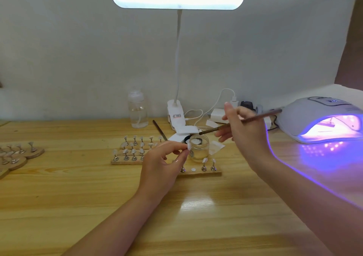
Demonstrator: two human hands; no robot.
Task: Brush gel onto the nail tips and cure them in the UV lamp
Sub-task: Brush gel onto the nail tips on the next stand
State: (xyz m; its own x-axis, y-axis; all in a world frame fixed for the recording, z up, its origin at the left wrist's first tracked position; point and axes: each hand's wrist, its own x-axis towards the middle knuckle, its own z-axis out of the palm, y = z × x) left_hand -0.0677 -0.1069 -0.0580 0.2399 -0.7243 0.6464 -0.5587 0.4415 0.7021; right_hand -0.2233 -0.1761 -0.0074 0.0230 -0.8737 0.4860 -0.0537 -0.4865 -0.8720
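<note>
We note left fingers [181, 149] pinching a tip [189, 146], right fingers [233, 118] gripping the brush [241, 121] (lamp [322, 118] lit); advise thin, even strokes, tip steadied.

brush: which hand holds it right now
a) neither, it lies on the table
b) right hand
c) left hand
b: the right hand grips the brush above the glass jar, while the left hand pinches a nail tip.
</note>
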